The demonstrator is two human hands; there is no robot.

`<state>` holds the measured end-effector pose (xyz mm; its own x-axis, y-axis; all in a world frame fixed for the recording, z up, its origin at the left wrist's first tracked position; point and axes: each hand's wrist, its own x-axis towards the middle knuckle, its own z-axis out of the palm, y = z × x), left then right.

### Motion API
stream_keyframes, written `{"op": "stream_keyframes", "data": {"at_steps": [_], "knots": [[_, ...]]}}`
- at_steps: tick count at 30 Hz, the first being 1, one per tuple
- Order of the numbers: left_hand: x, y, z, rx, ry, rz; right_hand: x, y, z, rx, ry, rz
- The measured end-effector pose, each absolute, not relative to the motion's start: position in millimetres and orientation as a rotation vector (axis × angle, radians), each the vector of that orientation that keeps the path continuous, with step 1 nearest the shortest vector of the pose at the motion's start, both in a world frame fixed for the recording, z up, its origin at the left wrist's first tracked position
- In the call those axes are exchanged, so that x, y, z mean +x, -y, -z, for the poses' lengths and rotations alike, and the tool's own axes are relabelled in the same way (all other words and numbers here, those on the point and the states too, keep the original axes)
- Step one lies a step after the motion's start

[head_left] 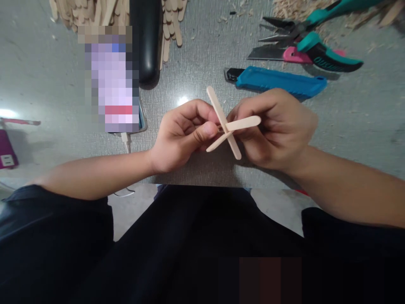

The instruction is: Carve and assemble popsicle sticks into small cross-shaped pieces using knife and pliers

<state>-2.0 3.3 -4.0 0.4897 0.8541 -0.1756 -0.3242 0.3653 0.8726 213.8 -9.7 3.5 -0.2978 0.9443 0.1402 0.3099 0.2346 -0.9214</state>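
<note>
Between my hands is a small piece made of crossed wooden craft sticks [234, 147], held just above the table's near edge. One stick runs slantwise from upper left to lower right, and others branch off to the right and lower left. My left hand [183, 135] pinches the piece from the left between thumb and fingers. From the other side, my right hand [274, 128] has its fingers closed on it behind the sticks. The fingers and sticks hide the exact joint.
A blue utility knife [281, 80] lies beyond my right hand, with teal-handled pliers [332, 59] and a pink cutter [294, 55] behind. Loose craft sticks [172, 21] lie near a black case [145, 42]. A blurred phone [114, 84] with a cable is at left.
</note>
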Motion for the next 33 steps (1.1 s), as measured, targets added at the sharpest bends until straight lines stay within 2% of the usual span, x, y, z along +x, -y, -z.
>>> {"op": "stream_keyframes", "data": {"at_steps": [6,11,19,25,33], "knots": [[-1,-3,12,0.863,-0.728,-0.964,210,8,6,-0.898,1.735,-0.785],[0,-4,4,0.91,-0.74,-0.92,209,8,9,-0.945,1.764,-0.868],[0,-8,1,0.967,-0.72,-0.912,212,7,4,-0.922,1.84,-0.739],[0,-9,-1,0.99,-0.694,-0.913,221,1,-7,-0.93,2.009,-0.827],[0,-9,0,0.993,-0.665,-0.982,218,-1,-11,-0.884,2.034,-0.754]]}}
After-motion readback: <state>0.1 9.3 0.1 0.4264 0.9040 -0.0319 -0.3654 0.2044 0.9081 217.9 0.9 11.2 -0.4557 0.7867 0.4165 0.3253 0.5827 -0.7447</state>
